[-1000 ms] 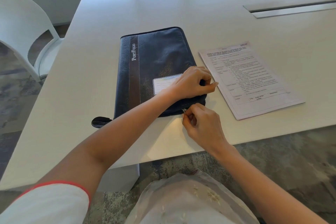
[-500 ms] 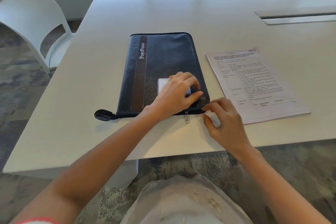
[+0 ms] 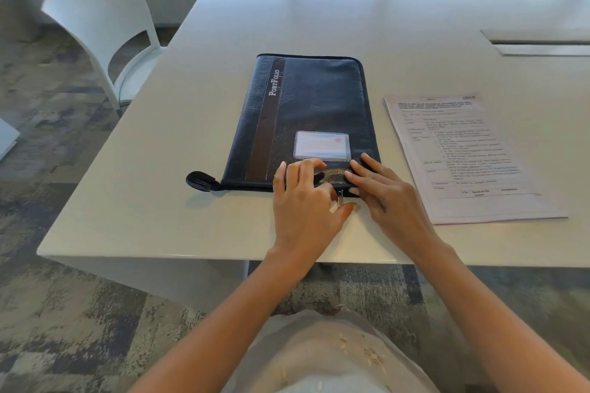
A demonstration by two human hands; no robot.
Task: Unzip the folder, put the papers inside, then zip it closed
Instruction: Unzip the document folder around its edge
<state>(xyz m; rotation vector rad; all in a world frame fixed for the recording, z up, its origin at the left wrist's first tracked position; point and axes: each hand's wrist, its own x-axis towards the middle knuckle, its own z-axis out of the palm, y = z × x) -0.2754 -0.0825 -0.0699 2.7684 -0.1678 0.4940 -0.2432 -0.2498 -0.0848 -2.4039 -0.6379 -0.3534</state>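
Note:
A dark blue zip folder (image 3: 306, 99) marked "PortFolio" lies flat and closed near the front edge of the white table (image 3: 319, 9). Its small metal zipper pull (image 3: 340, 198) hangs off the near edge, right of the middle. My left hand (image 3: 303, 210) rests on that edge and pinches the pull between thumb and curled forefinger. My right hand (image 3: 386, 198) presses straight fingers flat on the folder's near right corner. The printed papers (image 3: 463, 153) lie on the table just right of the folder.
A white chair (image 3: 95, 19) stands off the table's left corner. A cable slot (image 3: 542, 41) is recessed in the tabletop at the far right. The folder's black strap tab (image 3: 201, 180) sticks out at its near left corner.
My right hand let go of the zipper pull and moved onto the folder's near right corner. My left hand slid off the folder's face down to the pull and took hold of it.

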